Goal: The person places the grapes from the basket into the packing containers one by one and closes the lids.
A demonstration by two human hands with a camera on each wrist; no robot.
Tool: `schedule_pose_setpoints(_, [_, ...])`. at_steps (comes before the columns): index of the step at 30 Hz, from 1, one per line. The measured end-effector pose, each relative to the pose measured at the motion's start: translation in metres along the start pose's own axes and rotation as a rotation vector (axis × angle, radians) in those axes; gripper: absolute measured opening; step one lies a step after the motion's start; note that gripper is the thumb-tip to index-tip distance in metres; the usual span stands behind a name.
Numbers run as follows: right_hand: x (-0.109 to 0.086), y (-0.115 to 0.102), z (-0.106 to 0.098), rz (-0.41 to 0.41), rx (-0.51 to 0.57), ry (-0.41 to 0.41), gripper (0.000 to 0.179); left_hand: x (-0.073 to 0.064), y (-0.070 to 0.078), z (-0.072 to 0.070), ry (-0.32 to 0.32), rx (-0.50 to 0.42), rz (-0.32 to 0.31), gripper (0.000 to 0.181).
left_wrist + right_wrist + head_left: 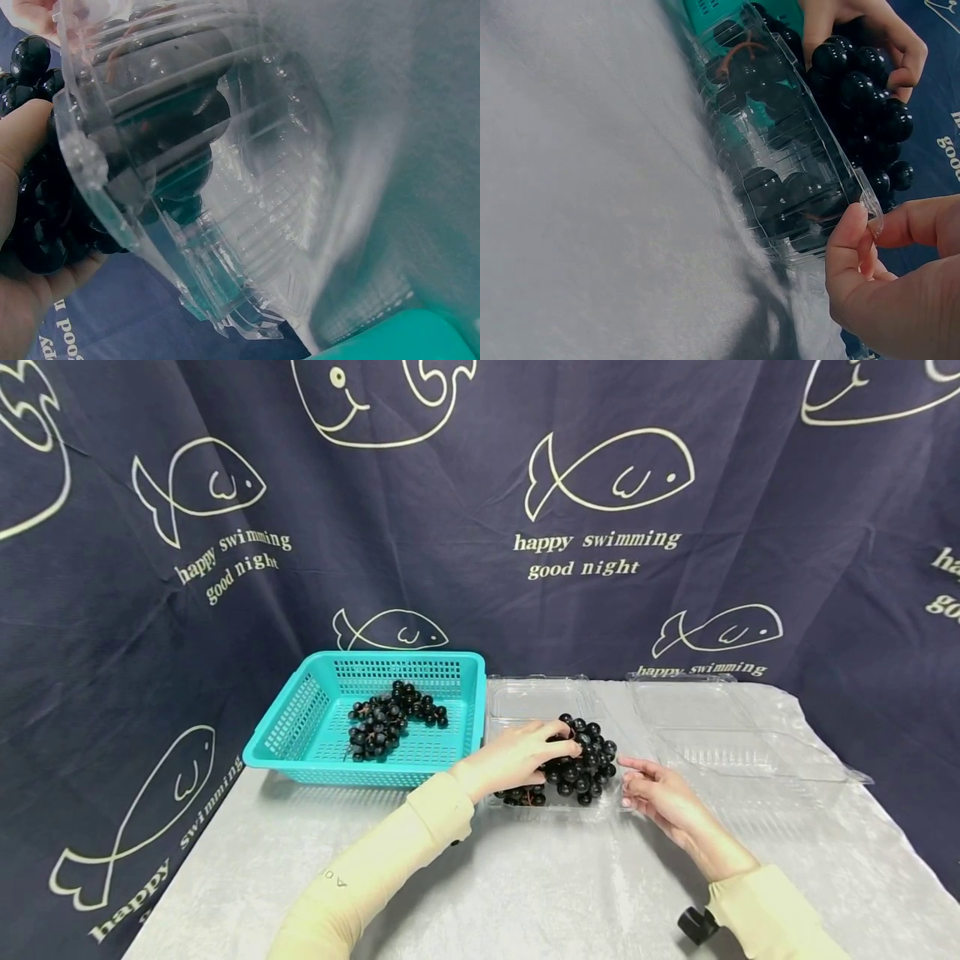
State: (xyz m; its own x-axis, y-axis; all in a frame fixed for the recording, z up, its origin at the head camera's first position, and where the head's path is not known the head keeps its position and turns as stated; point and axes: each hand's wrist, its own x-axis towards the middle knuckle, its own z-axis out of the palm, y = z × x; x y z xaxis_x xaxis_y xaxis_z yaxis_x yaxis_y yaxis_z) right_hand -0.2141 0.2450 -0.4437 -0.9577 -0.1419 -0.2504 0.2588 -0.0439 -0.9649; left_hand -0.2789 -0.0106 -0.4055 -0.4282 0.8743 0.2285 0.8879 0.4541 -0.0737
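My left hand (525, 755) grips a bunch of dark grapes (582, 764) over a clear plastic clamshell box (810, 127). More grapes (517, 797) lie inside the box and show through its ribbed wall in both wrist views. Thumb and fingers of the left hand (22, 142) curl round the bunch, which rises above the rim. At the box's right end, my right hand (660, 797) pinches the rim between thumb and forefinger, as the right wrist view shows. The box's hinged lid (538, 700) lies back, away from me.
A turquoise basket (315, 768) stands on the left with more dark grapes (382, 722) in it. On the right sit other clear clamshell boxes (720, 752) with lids raised back. Behind the grey-white table (525, 893) hangs a dark blue curtain (480, 527) with fish drawings.
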Motion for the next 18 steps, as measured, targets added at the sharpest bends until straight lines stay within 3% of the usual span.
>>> schedule_pose_setpoints(18, [-0.0002,-0.0012,0.0003,0.002,-0.007,-0.008,0.064,0.0034,-0.0067,0.0058,-0.004,0.053,0.016,0.059])
